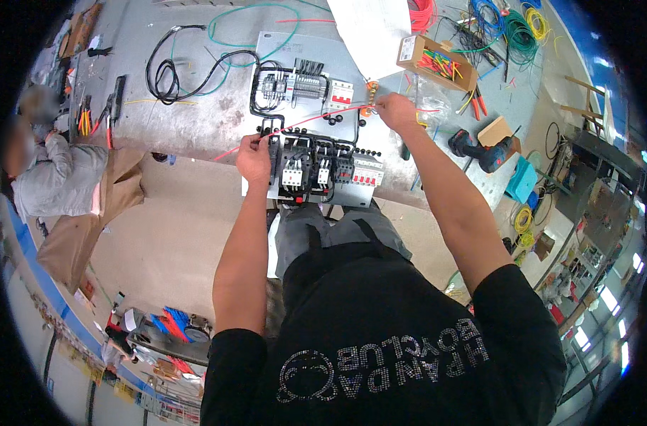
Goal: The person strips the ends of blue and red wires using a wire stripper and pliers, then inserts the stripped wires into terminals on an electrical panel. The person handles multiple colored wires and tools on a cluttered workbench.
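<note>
A thin red wire (316, 118) stretches slantwise across an electrical mounting plate (295, 48). My left hand (254, 157) pinches it near the plate's left edge, with a loose end sticking out to the left. Higher and further right, my right hand (396, 112) is closed on the same wire, whose other end pokes out past the fingers. Below the wire sits a row of contactors and breakers (323, 174) with black wiring. Above it are a terminal block (309, 86) and a breaker with red switches (341, 94). My fingers hide parts of the wire.
A carton of coloured sleeves (437, 65) stands at the far right beside a white paper sheet (372, 32). A cordless drill (483, 150) lies right of my forearm. Black cable (169, 78) and pliers (119, 96) are on the left, where another person sits.
</note>
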Tool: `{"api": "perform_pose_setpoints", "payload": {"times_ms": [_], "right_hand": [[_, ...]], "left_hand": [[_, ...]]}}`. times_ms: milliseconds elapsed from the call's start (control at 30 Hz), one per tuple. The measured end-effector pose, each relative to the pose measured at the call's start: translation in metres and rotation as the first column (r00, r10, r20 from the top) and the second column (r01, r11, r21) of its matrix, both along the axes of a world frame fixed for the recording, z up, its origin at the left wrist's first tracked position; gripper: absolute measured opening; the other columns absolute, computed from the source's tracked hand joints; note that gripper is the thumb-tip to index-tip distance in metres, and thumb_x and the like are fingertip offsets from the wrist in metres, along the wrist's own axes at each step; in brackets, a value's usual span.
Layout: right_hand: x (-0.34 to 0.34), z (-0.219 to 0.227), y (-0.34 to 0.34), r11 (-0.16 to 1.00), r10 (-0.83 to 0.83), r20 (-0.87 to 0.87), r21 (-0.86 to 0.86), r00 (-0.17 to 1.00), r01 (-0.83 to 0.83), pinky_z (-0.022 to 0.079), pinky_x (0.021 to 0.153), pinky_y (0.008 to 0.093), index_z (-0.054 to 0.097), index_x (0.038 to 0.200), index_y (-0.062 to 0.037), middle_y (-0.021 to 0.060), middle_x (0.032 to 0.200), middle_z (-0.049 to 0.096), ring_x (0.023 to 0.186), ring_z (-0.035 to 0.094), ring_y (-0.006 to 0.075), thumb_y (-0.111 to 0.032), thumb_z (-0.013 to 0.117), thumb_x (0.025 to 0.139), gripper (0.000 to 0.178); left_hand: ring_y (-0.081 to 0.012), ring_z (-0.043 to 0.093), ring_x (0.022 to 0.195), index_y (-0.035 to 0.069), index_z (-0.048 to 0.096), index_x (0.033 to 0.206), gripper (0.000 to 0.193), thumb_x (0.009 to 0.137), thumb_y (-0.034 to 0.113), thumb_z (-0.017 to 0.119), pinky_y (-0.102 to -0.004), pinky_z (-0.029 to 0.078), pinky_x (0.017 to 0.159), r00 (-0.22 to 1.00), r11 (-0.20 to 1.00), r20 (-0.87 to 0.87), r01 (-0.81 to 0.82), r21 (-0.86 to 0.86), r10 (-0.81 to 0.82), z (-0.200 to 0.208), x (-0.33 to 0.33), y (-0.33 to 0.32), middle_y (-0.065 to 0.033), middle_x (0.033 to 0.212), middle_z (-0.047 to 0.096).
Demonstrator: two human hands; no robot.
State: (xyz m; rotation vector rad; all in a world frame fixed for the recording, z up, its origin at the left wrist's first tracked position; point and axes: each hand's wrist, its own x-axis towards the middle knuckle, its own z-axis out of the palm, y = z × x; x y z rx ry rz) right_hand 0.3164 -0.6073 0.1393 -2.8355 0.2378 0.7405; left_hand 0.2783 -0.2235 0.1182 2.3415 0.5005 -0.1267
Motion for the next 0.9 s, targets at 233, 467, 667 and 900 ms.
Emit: {"api": "perform_pose_setpoints", "payload": {"times_ms": [233, 467, 667, 900], "right_hand": [[-0.0016, 0.0007, -0.0017, 1.0, -0.021, -0.001, 0.002, 1.0, 0.021, 0.054, 0.089, 0.0497, 0.077, 0.097, -0.0166, 0.014, 0.099, 0.073, 0.097, 0.07, 0.0344, -0.034, 0.063, 0.088, 0.025], [0.0013, 0.0084, 0.0014, 0.999, -0.032, -0.011, 0.026, 0.999, 0.032, 0.055, 0.087, 0.0483, 0.077, 0.095, -0.0147, 0.0153, 0.097, 0.073, 0.095, 0.07, 0.0353, -0.033, 0.063, 0.087, 0.025], [0.0, 0.0012, -0.0038, 0.998, -0.032, 0.001, 0.047, 0.999, 0.032, 0.055, 0.086, 0.0481, 0.078, 0.097, -0.0159, 0.016, 0.095, 0.072, 0.094, 0.069, 0.0369, -0.032, 0.064, 0.086, 0.024], [0.0003, 0.0106, 0.0004, 0.981, -0.045, -0.001, 0.191, 0.999, 0.044, 0.056, 0.085, 0.0471, 0.078, 0.096, -0.0168, 0.0165, 0.093, 0.073, 0.092, 0.07, 0.0358, -0.033, 0.067, 0.085, 0.023]], "left_hand": [[-0.0192, 0.063, 0.063, 0.008, 0.072, 0.097, 0.024, 0.082, 0.024, 0.081, -0.0362, 0.051, 0.061, 0.997, 0.998, -0.068, -0.047, -0.04, 0.045, 0.0027, 0.0027, -0.0035, -0.0056, 0.072, 0.068], [-0.0184, 0.062, 0.062, 0.007, 0.072, 0.095, 0.022, 0.082, 0.023, 0.081, -0.0353, 0.05, 0.061, 0.998, 0.996, -0.044, -0.058, -0.065, 0.055, -0.0054, 0.0, -0.0002, -0.0049, 0.071, 0.067], [-0.0178, 0.06, 0.061, 0.007, 0.071, 0.094, 0.022, 0.082, 0.023, 0.081, -0.0347, 0.049, 0.06, 0.998, 0.997, -0.05, -0.047, -0.06, 0.044, 0.0037, 0.0026, -0.0035, -0.0045, 0.07, 0.066], [-0.0177, 0.061, 0.062, 0.007, 0.071, 0.094, 0.022, 0.082, 0.023, 0.081, -0.0346, 0.05, 0.061, 0.997, 0.997, -0.062, -0.052, -0.057, 0.049, 0.0043, 0.0029, -0.0028, -0.0049, 0.07, 0.066]]}}
